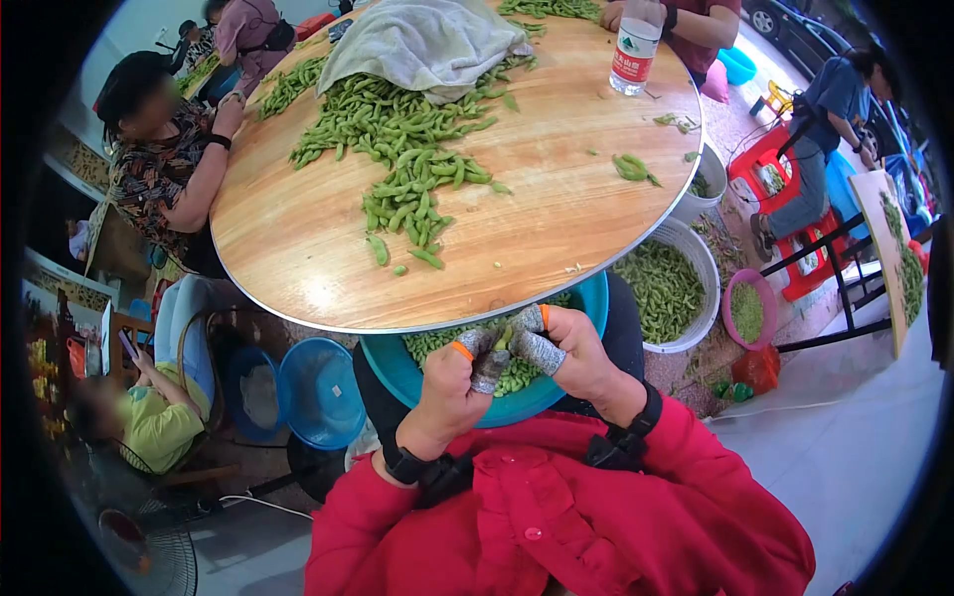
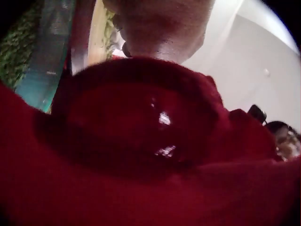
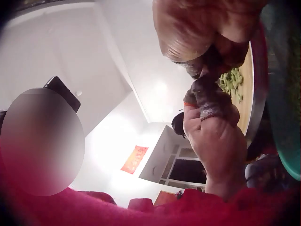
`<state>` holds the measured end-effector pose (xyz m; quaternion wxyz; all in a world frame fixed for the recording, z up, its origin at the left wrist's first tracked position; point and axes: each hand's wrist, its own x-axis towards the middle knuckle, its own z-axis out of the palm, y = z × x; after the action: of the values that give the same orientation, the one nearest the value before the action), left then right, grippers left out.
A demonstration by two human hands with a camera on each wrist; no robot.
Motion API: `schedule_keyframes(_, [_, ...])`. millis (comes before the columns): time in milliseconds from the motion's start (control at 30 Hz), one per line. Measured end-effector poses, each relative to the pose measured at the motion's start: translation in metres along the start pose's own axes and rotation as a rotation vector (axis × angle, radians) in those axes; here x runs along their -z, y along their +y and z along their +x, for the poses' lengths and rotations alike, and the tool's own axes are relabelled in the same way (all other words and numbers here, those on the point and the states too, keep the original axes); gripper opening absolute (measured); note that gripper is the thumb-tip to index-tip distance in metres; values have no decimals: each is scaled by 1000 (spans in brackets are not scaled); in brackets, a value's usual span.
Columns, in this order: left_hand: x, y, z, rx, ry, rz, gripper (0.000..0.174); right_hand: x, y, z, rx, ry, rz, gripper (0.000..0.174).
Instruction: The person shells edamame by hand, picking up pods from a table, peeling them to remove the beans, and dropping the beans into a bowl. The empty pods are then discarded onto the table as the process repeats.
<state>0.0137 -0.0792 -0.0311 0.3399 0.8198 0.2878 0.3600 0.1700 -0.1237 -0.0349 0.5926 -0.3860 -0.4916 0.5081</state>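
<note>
Both hands meet above a teal basin (image 1: 386, 370) of shelled green beans (image 1: 519, 377). The left hand (image 1: 452, 382) and the right hand (image 1: 576, 360) wear grey finger covers with orange edges and pinch a green pod (image 1: 504, 336) between them. In the right wrist view the left hand (image 3: 216, 136) and right hand (image 3: 207, 28) touch at the fingertips; the pod is not visible there. A red sleeve (image 2: 141, 117) blocks most of the left wrist view. Green pods (image 1: 397, 129) lie heaped on the round table (image 1: 268, 238), partly under a grey cloth (image 1: 422, 45).
A water bottle (image 1: 634, 50) stands on the table's far right. Right of the lap are a white bucket (image 1: 708, 298) of pods and a pink basin (image 1: 769, 328). Blue basins (image 1: 323, 392) stand at left. Several people sit or stand around; the table's metal rim is just beyond the hands.
</note>
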Motion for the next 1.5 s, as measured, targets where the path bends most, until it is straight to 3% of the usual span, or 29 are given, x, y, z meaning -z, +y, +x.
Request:
schedule_keyframes(133, [-6,4,-4,177,54,-339,11,3,3,-3,15,-31,-65,13])
schedule_keyframes(233, [-7,-4,-12,434,52,-835,10,4,-1,-3,62,-53,-183,13])
schedule_keyframes(333, [-8,-1,-7,531,44,-970,14,3,0,-4,86,-29,-276,12])
schedule_keyframes(433, [1,5,3,570,-98,-694,14,5,-5,-2,36,-15,-387,10])
schedule_keyframes(533, [-4,-12,-2,533,-146,-607,14,4,2,-3,57,-17,-523,8])
schedule_keyframes(600, [-9,-23,-6,580,-147,-647,9,2,9,-1,88,-12,-596,8])
schedule_keyframes(833, [-40,-55,-19,794,-101,-689,19,11,37,-11,92,-42,-771,10])
schedule_keyframes(1067, [-57,-51,-8,980,19,-858,19,22,49,-14,42,-34,-768,10])
schedule_keyframes(1267, [-64,-66,-9,944,-221,-633,22,48,51,-18,-40,196,-651,5])
schedule_keyframes(1367, [-78,-141,-35,635,-404,31,21,100,22,-29,-39,442,-878,8])
schedule_keyframes(1467, [-96,-161,-29,405,-386,521,19,167,19,-57,-240,640,-993,17])
schedule_keyframes(1500, [-96,-148,-15,425,-464,470,23,173,7,-62,-314,662,-1057,20])
